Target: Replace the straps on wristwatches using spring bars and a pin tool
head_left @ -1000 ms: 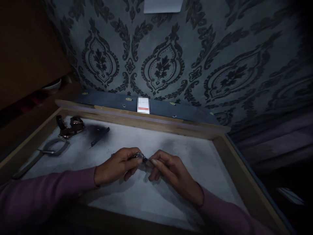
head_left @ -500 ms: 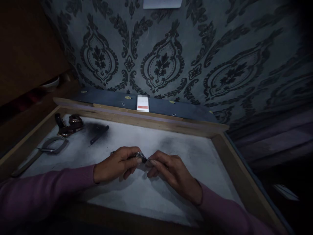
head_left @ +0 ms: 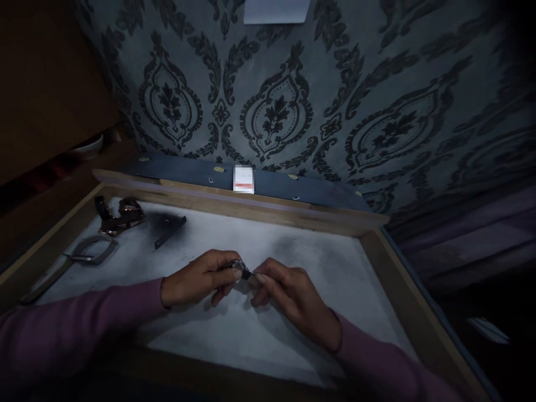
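My left hand (head_left: 203, 279) is closed around a small wristwatch (head_left: 239, 266) with a shiny round case, its thumb pressed on the near side. A short piece of dark strap sticks out of the case toward the right. My right hand (head_left: 293, 287) meets it there, thumb and forefinger pinched together at the strap's edge. What sits between those fingertips is too small and dark to make out. Both hands are over the white floor of a shallow wooden tray (head_left: 374, 248), close to its middle.
At the tray's left lie dark watches with straps (head_left: 125, 215), a grey strap-like loop (head_left: 94, 249) and a dark flat strip (head_left: 170, 233). A small white card (head_left: 243, 180) leans at the back rim. Patterned wallpaper (head_left: 276, 111) rises behind.
The view has shifted slightly. Both hands keep almost the same hold on the watch, with only a tiny movement at the fingertips.
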`<state>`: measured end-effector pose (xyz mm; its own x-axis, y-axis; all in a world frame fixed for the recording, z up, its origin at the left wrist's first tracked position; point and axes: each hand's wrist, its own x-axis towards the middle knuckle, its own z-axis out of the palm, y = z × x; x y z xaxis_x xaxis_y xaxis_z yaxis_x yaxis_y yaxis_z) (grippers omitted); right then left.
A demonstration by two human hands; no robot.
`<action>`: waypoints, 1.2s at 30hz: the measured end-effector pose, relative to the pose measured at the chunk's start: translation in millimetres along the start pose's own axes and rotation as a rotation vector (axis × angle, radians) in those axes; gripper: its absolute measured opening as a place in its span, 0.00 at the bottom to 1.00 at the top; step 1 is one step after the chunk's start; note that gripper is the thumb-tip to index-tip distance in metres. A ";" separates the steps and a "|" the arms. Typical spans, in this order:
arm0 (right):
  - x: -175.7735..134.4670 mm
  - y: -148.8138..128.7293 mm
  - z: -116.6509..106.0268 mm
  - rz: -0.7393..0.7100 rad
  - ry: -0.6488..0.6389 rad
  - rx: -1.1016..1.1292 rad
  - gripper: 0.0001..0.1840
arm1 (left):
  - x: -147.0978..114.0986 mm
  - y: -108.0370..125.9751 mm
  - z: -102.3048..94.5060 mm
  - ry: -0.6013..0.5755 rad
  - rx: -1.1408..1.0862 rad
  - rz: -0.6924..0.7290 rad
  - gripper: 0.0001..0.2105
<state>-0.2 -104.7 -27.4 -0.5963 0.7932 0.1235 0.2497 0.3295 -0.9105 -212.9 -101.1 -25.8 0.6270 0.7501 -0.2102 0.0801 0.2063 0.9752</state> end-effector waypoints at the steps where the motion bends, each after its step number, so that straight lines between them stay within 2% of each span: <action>1: 0.3 0.9 0.8 0.026 0.001 0.039 0.16 | 0.2 -0.5 0.0 0.002 -0.002 0.008 0.13; 9: 2.2 4.1 4.2 0.126 -0.005 0.203 0.19 | 1.8 -2.6 -0.2 0.014 -0.038 0.014 0.14; 15: 1.5 5.4 5.2 0.097 -0.003 0.098 0.20 | 3.5 -4.5 -0.2 0.024 -0.017 0.008 0.14; 23: 0.2 6.0 7.6 0.156 0.025 0.024 0.16 | 3.3 -2.1 0.4 0.045 -0.002 -0.010 0.13; 29: 2.6 6.1 4.2 0.027 0.132 -0.242 0.19 | 3.0 -4.4 2.0 0.033 -0.018 -0.028 0.13; 36: 1.4 -2.6 4.2 0.007 0.085 -0.243 0.17 | 4.8 -10.6 4.1 0.050 -0.005 -0.034 0.17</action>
<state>-4.9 -106.6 -26.5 -0.5304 0.8326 0.1597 0.4355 0.4292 -0.7912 -207.6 -102.2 -36.8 0.5847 0.7730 -0.2462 0.0969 0.2347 0.9672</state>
